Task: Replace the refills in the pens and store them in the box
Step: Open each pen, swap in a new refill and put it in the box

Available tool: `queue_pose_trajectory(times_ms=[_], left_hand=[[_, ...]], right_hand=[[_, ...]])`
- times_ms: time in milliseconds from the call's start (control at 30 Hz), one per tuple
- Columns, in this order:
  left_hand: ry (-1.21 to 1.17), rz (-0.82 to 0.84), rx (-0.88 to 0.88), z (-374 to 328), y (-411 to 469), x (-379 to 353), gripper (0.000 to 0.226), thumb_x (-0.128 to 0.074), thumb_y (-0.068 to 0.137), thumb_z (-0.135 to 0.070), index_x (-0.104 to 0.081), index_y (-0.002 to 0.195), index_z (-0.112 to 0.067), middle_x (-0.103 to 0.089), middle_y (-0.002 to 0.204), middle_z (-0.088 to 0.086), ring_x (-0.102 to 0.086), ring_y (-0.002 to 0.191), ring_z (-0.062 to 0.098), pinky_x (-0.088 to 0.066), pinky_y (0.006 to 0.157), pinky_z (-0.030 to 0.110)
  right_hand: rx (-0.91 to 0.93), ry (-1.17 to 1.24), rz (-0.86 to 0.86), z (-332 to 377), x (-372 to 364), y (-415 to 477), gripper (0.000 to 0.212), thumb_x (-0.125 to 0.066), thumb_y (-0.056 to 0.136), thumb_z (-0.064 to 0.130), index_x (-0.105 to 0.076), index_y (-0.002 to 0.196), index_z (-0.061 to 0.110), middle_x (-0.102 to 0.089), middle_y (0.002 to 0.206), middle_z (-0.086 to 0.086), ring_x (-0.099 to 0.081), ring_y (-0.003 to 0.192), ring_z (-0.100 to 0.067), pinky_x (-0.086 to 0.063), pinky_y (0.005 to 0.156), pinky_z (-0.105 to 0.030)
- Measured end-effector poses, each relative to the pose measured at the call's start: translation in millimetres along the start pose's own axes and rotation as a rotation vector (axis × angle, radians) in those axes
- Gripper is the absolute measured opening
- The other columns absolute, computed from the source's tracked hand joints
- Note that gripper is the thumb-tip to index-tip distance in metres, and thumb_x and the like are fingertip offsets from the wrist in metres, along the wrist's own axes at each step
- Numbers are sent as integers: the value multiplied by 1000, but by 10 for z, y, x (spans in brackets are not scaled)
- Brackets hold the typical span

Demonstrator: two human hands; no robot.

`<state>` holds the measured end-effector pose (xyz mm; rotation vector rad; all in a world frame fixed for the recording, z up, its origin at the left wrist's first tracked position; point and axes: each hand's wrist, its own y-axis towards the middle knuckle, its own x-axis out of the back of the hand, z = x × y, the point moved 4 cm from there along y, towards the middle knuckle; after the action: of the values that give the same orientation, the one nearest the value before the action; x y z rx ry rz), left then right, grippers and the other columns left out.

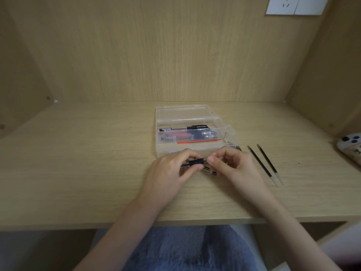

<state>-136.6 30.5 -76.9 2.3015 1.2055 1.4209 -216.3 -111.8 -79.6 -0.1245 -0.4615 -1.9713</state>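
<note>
Surface: a light wood-grain desk (78,173) in a matching alcove, with a white wall socket (297,4) at the upper right.
Writing: the print on the pens in the box (187,134) is too blurred to read.
Left hand (168,171): fingers curl round the pen (196,161) at its black grip.
Right hand (232,165): thumb and forefinger pinch the pen's right end, and the other fingers are curled.
Pen: held level, just in front of the box (166,151).
Box: clear plastic with its lid open; a red refill (198,142) lies along the front.
Black refills (261,163): two, side by side on the desk, right of the hands.
Phone (350,147): at the desk's right edge.
</note>
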Motion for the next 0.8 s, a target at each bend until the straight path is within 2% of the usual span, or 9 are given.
queue_pose_trajectory(times_ms=[133, 233, 300, 400, 500, 633, 733, 800], left_hand=[[-2, -13, 6, 13, 2, 13, 17, -59, 85, -38, -62, 99, -30, -65, 95, -19, -60, 84, -3, -49, 73, 19], [2, -69, 14, 38, 3, 47, 14, -62, 84, -31, -62, 98, -30, -63, 94, -21, -57, 83, -3, -42, 70, 9], [-1, -95, 20, 49, 7, 54, 13, -63, 84, -30, -62, 97, -31, -62, 93, -23, -56, 83, -3, -44, 70, 11], [-15, -90, 11, 62, 12, 39, 13, -62, 84, -33, -63, 97, -32, -62, 94, -23, -57, 84, -2, -47, 70, 17], [-43, -74, -1, 88, 9, 26, 18, -56, 84, -44, -65, 98, -35, -64, 94, -21, -59, 82, -1, -50, 69, 23], [-57, -87, -2, 105, 8, 30, 25, -53, 83, -49, -67, 98, -35, -65, 92, -19, -61, 82, 1, -51, 69, 31], [-45, -82, -11, 96, 11, 30, 22, -56, 84, -47, -67, 98, -34, -65, 92, -18, -61, 82, 1, -52, 69, 31], [-52, -77, -11, 94, 11, 31, 23, -56, 84, -45, -68, 98, -33, -65, 93, -19, -61, 83, 2, -52, 69, 31]], right_hand=[[5, -85, -63, 8, 64, -5, 8, -66, 85, 20, -70, 87, 14, -67, 71, -2, -55, 62, 0, -41, 62, -10], [-14, -157, -88, -30, 150, -11, 5, -68, 84, 23, -70, 85, 19, -65, 69, 7, -52, 61, 4, -37, 59, -9], [17, -300, -60, -62, 162, -25, 9, -73, 79, 25, -70, 86, 22, -61, 72, 12, -52, 68, 5, -35, 63, -9], [81, -534, 17, -129, 96, -42, 20, -77, 74, 32, -71, 92, 25, -59, 87, 13, -50, 89, 2, -34, 76, -9], [122, -593, 20, -141, 54, -28, 13, -76, 76, 27, -70, 88, 23, -58, 86, 14, -48, 89, 0, -32, 77, -13], [108, -550, 2, -82, 109, -39, 4, -70, 83, 23, -68, 86, 25, -62, 82, 14, -52, 81, 1, -36, 72, -12], [37, -402, 26, -71, 198, -64, 5, -65, 87, 21, -68, 87, 25, -65, 77, 12, -53, 67, 3, -38, 64, -11], [22, -282, 11, -64, 278, -62, 9, -62, 89, 18, -68, 89, 24, -66, 78, 9, -55, 69, 2, -40, 66, -12]])
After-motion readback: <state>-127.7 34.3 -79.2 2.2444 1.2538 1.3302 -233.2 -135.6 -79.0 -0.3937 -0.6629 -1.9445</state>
